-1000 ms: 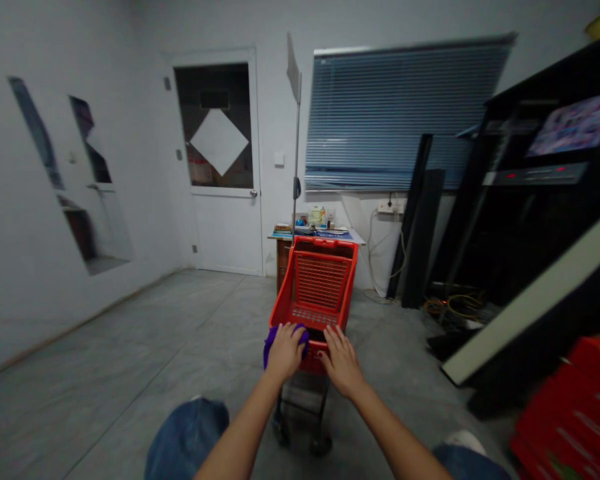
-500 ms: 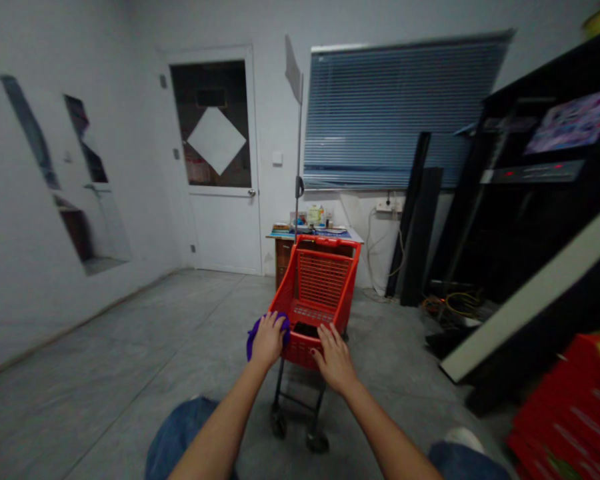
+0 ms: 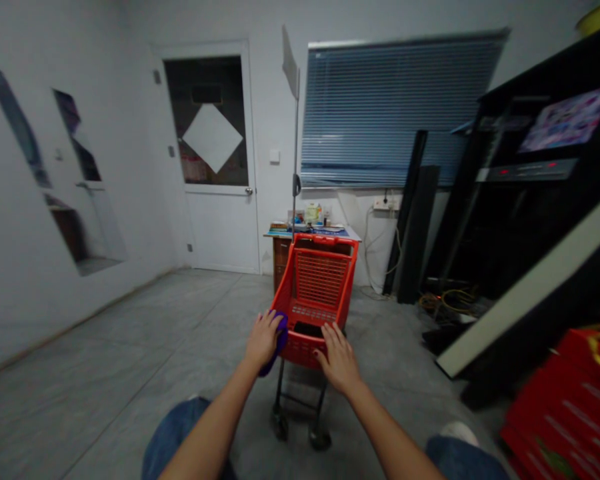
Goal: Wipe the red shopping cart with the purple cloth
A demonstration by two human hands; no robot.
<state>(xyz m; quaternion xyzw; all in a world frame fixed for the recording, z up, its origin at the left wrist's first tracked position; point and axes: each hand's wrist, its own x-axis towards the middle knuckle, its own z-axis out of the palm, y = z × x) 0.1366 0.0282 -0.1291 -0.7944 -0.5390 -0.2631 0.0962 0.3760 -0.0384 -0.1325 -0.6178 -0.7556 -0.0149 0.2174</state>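
In front of me stands a small red plastic shopping cart [image 3: 321, 280] on dark metal legs with wheels. My left hand [image 3: 263, 339] presses a purple cloth [image 3: 281, 341] against the cart's near left corner, fingers bent over it. On the near right corner rests my right hand [image 3: 339, 357], its fingers stretched over the rim and holding nothing. Between the two hands, a dark object [image 3: 307, 329] lies inside the basket by the near edge; its kind is unclear. A thin pole with a grey panel [image 3: 291, 63] rises behind the cart's left side.
Behind the cart is a desk [image 3: 353, 233] with bottles and small items. A white door [image 3: 223, 230] is at the back left. To the right stand a black rack [image 3: 500, 220], a leaning pale panel [image 3: 520, 300], loose cables [image 3: 455, 301] and red bags [image 3: 570, 400].
My left hand has shifted slightly left, and the purple cloth now hangs lower along the cart's corner. My right hand keeps its place on the rim. The view has turned slightly right.
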